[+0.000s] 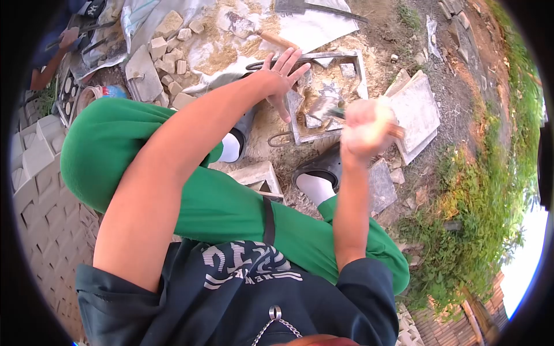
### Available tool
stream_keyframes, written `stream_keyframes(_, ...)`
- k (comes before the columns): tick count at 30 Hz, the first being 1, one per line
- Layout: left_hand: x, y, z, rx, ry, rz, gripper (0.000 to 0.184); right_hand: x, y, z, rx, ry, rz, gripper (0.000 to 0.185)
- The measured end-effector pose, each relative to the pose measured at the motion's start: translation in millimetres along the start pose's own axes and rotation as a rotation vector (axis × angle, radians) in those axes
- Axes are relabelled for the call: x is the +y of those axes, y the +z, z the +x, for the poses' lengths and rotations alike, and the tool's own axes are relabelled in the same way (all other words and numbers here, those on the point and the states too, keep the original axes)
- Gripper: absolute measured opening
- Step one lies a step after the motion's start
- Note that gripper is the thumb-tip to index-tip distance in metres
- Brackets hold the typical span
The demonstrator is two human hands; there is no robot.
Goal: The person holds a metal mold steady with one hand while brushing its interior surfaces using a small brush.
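My right hand (366, 128) is closed round the wooden handle (397, 131) of a trowel, smeared by motion. The trowel's blade (324, 105) points left, over a square metal mould frame (362, 75) with loop handles. Inside the frame lie sandy mix and broken grey pieces (347, 70). My left hand (283, 75) has its fingers spread above the frame's left side and holds nothing. Whether its thumb touches the frame, I cannot tell.
Another trowel (277, 39) lies on a sandy white sheet (323, 29). Broken stones (168, 60) are heaped left, flat slabs (416, 112) right. A concrete block (257, 177) sits between my feet. Another person's hand (69, 37) shows upper left. Plants (467, 202) grow at right.
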State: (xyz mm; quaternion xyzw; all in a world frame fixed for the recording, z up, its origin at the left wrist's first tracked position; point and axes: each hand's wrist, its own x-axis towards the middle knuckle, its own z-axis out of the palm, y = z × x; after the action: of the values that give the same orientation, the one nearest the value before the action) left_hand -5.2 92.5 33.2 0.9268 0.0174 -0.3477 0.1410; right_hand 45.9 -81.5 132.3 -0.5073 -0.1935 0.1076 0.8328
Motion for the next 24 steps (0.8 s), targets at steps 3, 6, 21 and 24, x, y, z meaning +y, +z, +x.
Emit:
stream_keyframes(3, 1.3, -2.8, -2.5, -0.002, -0.002, 0.011, 0.157, 55.7, -11.9, -22.1, 0.089, 0.088, -0.154, 0.039)
stream_keyframes(6, 3.2, -9.0, -5.3, -0.047, -0.007, 0.008, 0.161, 46.7, -18.7, -12.2, 0.114, 0.115, -0.067, 0.040)
stream_keyframes(21, 4.5, -9.3, -6.0, -0.050, -0.003, 0.025, 0.159, 40.5, -10.8, -19.1, 0.103, 0.124, -0.130, 0.041)
stream_keyframes(24, 2.3, -7.6, -6.8, -0.071, -0.005, 0.009, 0.159, 8.4, 4.5, -6.0, 0.097, 0.122, -0.107, 0.042)
